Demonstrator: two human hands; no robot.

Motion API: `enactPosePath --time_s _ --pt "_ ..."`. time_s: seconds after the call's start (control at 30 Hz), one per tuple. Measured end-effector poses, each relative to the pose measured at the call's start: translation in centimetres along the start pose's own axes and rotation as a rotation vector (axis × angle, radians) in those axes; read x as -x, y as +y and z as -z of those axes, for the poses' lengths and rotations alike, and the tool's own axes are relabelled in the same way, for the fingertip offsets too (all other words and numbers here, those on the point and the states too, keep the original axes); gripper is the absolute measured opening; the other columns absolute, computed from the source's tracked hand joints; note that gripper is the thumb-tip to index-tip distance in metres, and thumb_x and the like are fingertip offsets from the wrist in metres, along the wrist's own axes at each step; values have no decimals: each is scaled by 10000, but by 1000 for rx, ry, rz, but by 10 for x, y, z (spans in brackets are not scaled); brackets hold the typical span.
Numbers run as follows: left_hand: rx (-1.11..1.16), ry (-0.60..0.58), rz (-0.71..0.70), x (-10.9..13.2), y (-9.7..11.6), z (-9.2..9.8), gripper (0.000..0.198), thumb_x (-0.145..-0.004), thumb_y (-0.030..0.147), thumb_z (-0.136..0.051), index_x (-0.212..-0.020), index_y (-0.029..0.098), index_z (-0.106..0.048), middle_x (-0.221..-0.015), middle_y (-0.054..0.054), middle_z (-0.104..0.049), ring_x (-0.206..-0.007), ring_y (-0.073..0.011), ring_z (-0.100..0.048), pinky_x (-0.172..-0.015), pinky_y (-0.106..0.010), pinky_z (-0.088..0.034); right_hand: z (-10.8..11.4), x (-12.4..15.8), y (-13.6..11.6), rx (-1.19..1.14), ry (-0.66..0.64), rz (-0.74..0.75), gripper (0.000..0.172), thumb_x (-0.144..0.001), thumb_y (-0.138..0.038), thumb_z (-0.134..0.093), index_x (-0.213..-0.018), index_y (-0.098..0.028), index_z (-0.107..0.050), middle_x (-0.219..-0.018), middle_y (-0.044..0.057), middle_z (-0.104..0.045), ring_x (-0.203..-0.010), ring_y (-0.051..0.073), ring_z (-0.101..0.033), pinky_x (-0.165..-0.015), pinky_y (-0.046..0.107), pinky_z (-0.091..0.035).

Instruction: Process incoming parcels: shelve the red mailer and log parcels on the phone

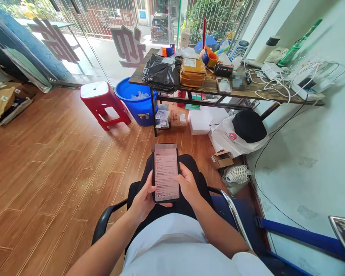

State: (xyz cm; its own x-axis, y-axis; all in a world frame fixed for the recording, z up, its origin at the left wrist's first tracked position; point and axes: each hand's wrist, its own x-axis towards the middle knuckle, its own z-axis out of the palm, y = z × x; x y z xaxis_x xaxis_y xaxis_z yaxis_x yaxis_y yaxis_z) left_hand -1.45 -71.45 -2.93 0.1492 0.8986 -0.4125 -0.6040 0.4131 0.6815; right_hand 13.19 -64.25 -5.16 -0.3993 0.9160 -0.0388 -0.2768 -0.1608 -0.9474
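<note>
A smartphone (166,174) in a dark case is held upright over my lap, its lit screen showing a list of text lines. My left hand (144,198) is wrapped round its lower left side, the thumb lying at the screen's edge and a fingertip showing below the phone. On the other side, my right hand (189,184) grips the right edge, and its thumb rests on or just over the screen. The other right fingers are hidden behind the phone. Beneath it are my dark-clothed legs (194,165), and I sit in a chair with dark armrests (103,222).
Ahead stands a narrow wooden table (241,92) with a black parcel (162,73), a yellow parcel (193,73), tape and white cables (281,86). A blue bin (143,111) and a red stool (100,103) stand left of it. White boxes (201,120) and bags lie underneath.
</note>
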Motion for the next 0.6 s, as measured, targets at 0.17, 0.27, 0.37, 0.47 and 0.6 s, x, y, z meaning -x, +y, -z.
enactPosePath --time_s 0.17,0.27,0.37,0.47,0.6 --pt "11 5 30 0 -18 8 842 -756 267 -550 -1491 366 -152 -1407 -85 -463 -1110 -318 -572 -662 -448 -610 13 11 13 -6 -60 -3 394 -754 -176 -470 -1111 -227 -629 -1052 1 -692 -997 219 -621 -887 336 -485" --pt "28 -5 55 -6 -28 17 790 -766 256 -536 -1474 356 -200 -1392 -84 -478 -1081 -309 -589 -645 -447 -612 24 12 24 23 -94 -25 387 -780 -174 -462 -1124 -230 -630 -1071 3 -688 -1014 219 -614 -903 343 -474" --pt "31 -39 77 -14 -38 25 667 -798 250 -514 -1420 350 -295 -1375 -73 -494 -1057 -304 -602 -635 -458 -613 34 11 36 69 -114 -49 374 -794 -179 -495 -1142 -230 -622 -1089 9 -683 -1006 214 -617 -904 343 -477" --pt "41 -35 110 -22 -44 31 574 -802 238 -515 -1348 344 -372 -1360 -61 -502 -1059 -311 -599 -615 -457 -613 40 10 48 115 -105 -77 382 -800 -195 -537 -1175 -228 -602 -1126 23 -674 -1021 215 -618 -910 347 -482" --pt "73 -13 151 -31 -47 40 635 -801 260 -534 -1394 362 -330 -1373 -61 -497 -1096 -316 -575 -632 -434 -612 43 5 55 98 -113 -115 398 -806 -227 -539 -1202 -231 -582 -1148 30 -665 -1051 226 -609 -934 371 -480"
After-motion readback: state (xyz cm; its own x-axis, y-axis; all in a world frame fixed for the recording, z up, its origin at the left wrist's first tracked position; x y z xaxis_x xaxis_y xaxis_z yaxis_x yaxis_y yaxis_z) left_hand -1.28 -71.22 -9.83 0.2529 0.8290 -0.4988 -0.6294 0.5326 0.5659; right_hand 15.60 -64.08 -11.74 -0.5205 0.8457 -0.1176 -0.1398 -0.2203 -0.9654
